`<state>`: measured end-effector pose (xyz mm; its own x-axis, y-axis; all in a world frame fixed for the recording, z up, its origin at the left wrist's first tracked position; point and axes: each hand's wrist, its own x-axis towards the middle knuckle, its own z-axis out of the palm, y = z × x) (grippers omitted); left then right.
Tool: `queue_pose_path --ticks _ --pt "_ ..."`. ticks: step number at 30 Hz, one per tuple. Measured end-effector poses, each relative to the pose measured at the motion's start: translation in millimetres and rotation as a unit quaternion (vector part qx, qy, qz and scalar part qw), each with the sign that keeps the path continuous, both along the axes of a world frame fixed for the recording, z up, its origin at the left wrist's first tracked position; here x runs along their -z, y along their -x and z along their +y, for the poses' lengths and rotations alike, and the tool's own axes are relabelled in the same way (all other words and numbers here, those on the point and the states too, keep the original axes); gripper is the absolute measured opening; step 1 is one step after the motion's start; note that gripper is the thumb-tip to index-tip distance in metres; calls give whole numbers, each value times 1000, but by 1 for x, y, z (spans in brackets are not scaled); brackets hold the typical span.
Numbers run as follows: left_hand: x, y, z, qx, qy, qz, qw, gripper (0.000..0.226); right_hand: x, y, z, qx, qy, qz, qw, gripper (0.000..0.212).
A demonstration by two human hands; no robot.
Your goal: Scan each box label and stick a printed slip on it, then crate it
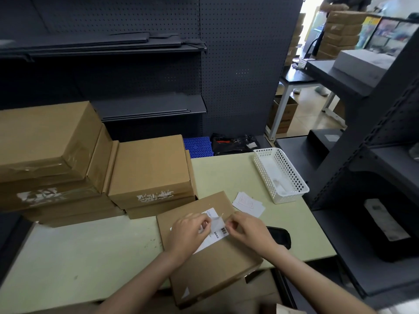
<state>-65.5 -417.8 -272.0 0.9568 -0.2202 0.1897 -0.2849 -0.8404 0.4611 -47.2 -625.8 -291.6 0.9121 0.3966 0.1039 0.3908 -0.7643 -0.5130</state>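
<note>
Flat brown box (210, 252) laid label-up at the table's (68, 264) 6 o'clock edge, presumably to keep its white label (215, 234) within easy reach. Both left hand (188, 232) and right hand (247, 227) curled, pinching a small pale slip (215, 223) between fingertips just above that label, probably peeling or aligning it. Black scanner (280, 236) parked at 3 o'clock; more slips (248, 203) at 1 o'clock.

Head camera looks forward and down, close over the table (226, 168).

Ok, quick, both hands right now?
Left hand: pinching the slip over the box.
Right hand: pinching the slip's other edge.
</note>
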Motion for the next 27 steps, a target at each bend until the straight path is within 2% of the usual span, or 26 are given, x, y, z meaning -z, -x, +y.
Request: queue_pose_path --ticks 5,14,18,22,27 --pt "-6 -5 4 -52 14 33 998 11 9 -3 -21 46 56 10 997 13" --pt "-10 -17 12 -109 47 25 993 9 20 -4 -59 142 135 68 978 13" --pt "-22 -31 12 -132 92 32 986 8 25 -11 -68 166 180 91 965 15" --pt "-27 -44 4 -124 114 37 985 4 28 -15 -73 195 167 94 962 22" --pt "-15 -48 -25 -82 146 73 983 5 16 -19 -76 220 92 63 969 13"
